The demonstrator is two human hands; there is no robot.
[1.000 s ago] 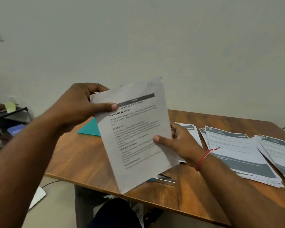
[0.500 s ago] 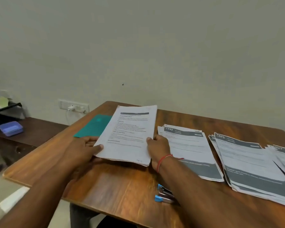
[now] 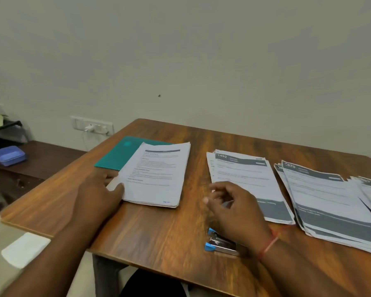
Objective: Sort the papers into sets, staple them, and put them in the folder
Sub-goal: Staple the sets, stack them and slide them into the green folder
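A stack of white printed papers [image 3: 156, 174] lies on the wooden table [image 3: 159, 230], partly over a teal folder [image 3: 118, 153]. My left hand [image 3: 96, 194] rests flat at the stack's near-left corner, thumb on the paper edge. My right hand [image 3: 234, 206] hovers with loosely curled fingers, holding nothing, over the near edge of a second set headed 1492 [image 3: 244, 176]. A blue and silver stapler [image 3: 219, 243] lies just under my right wrist. More grey-banded sets [image 3: 330, 200] fan out to the right.
A wall socket with a white plug [image 3: 92, 126] sits behind the table's left corner. A low dark side table [image 3: 41, 159] on the left carries a blue plastic box [image 3: 9, 155]. A white sheet [image 3: 24, 249] lies on the floor.
The stack, held up in both hands a second ago, now lies on the table by the folder. My right hand has let go and moved right, toward the 1492 set.
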